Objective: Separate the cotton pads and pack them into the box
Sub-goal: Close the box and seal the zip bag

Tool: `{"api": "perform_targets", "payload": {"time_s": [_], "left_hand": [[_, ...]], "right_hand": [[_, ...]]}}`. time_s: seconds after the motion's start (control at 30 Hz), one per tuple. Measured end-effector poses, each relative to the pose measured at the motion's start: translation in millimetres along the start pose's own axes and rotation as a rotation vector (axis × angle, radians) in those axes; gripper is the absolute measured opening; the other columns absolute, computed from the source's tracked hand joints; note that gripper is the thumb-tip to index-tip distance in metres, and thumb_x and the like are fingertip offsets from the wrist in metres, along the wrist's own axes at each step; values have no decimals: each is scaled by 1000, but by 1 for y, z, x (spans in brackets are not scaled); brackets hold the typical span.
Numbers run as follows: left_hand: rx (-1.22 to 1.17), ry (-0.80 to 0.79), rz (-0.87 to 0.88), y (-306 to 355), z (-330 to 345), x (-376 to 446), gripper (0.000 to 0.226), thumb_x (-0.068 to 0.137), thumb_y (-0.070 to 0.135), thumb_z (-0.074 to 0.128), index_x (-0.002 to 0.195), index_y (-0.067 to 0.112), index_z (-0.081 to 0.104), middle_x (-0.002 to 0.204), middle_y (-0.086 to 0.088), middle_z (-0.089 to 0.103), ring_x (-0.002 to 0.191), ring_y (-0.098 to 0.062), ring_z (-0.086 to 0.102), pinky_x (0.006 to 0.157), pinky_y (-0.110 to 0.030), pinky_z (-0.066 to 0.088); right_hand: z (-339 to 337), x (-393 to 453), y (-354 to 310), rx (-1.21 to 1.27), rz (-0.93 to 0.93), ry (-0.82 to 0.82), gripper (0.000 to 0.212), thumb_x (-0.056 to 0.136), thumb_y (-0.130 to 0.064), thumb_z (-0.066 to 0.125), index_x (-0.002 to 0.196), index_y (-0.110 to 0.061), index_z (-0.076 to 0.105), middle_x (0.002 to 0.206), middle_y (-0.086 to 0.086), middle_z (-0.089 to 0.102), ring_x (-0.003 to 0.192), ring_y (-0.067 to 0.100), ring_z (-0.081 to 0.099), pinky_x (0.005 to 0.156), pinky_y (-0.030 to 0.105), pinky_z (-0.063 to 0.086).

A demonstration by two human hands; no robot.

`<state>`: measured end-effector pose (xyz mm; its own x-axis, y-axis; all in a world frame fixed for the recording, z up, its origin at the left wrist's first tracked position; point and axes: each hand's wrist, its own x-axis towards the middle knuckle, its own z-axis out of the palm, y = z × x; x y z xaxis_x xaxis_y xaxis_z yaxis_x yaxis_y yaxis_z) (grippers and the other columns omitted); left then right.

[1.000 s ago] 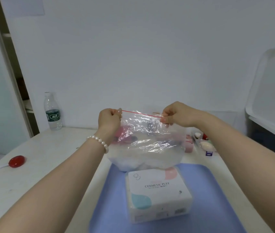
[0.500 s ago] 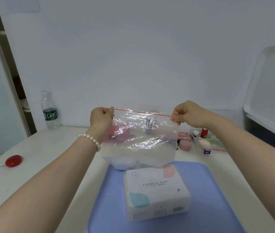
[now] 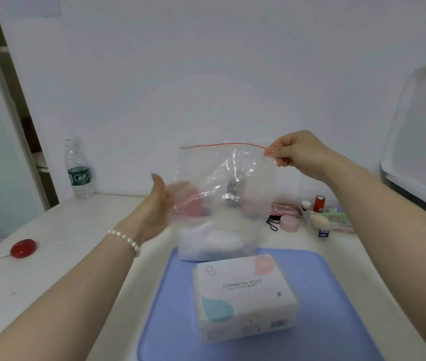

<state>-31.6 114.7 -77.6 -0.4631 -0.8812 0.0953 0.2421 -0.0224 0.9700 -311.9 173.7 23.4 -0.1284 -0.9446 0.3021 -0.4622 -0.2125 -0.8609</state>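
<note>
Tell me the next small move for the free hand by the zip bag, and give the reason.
Probably bring the left hand up to the free corner of the red zip strip and pull the mouth apart. The right hand alone pinches the zip bag at its other top corner, the strip looks shut, and the white pads sit at the bottom, so nothing can come out yet.

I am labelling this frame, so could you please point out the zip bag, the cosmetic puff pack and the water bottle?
zip bag [image 3: 222,178]: head view, on its clear upper panel.
cosmetic puff pack [image 3: 243,295]: head view, on its printed top face.
water bottle [image 3: 79,175]: head view, on its green label.
</note>
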Motion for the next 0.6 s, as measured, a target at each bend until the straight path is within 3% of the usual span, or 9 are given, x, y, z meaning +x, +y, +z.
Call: {"api": "perform_targets", "payload": {"time_s": [0.07,0.13,0.2,0.3,0.37,0.4,0.47,0.53,0.6], "left_hand": [[228,-88,23,-25,-4,-8,37,97,34,45,120,10,61,118,-11,66,110,-26,62,95,-38,47],[267,17,32,-43,-6,-8,25,77,7,71,100,16,72,99,-5,73,96,-22,66,79,-28,52],[197,152,-1,-52,-6,-5,8,81,7,68,84,12,72,80,-5,71,78,-19,64,66,-23,50],[92,216,-70,-55,-2,3,21,94,14,52,81,8,67,69,-3,65,54,-10,59,50,-19,45],[22,225,-105,-52,-2,6,26,96,22,50,81,7,66,71,-4,66,54,-11,59,48,-19,43],[-3,215,-119,-51,-3,7,29,96,27,49,83,9,68,77,-5,68,60,-13,60,51,-22,43],[-50,176,-146,-48,-5,9,36,97,35,45,89,13,72,88,-4,71,72,-16,64,63,-27,45],[-76,211,-181,-49,-5,10,36,97,35,47,88,10,70,81,-2,72,70,-15,65,68,-29,48],[-92,330,-242,-49,-6,9,26,93,32,55,83,11,67,71,0,69,66,-16,63,66,-28,48]], "right_hand": [[7,8,9,161,85,89,7,83,-3,64,76,-5,64,49,4,54,51,14,43,52,21,36],[18,11,23,413,223,164,9,92,-17,56,88,-10,58,57,7,61,57,18,46,54,23,37],[32,9,43,586,347,144,36,95,-48,43,107,-14,46,88,15,65,75,25,58,62,30,44],[57,-6,83,650,401,-85,69,74,-77,39,124,-29,34,116,9,55,110,30,57,87,43,47],[74,-19,103,580,404,-197,66,67,-67,64,115,-28,44,115,7,57,109,25,58,79,36,47],[79,-21,112,534,389,-212,53,70,-49,74,110,-24,50,115,6,61,106,24,60,74,33,48],[88,-23,120,511,332,-148,39,79,-14,71,114,-15,55,105,8,69,102,25,64,72,29,52],[90,-21,120,503,288,-29,50,82,-5,66,128,-15,49,90,11,72,106,29,62,90,38,52],[91,-21,119,405,234,41,51,82,-8,68,128,-23,50,83,15,73,109,31,61,102,45,42]]}}
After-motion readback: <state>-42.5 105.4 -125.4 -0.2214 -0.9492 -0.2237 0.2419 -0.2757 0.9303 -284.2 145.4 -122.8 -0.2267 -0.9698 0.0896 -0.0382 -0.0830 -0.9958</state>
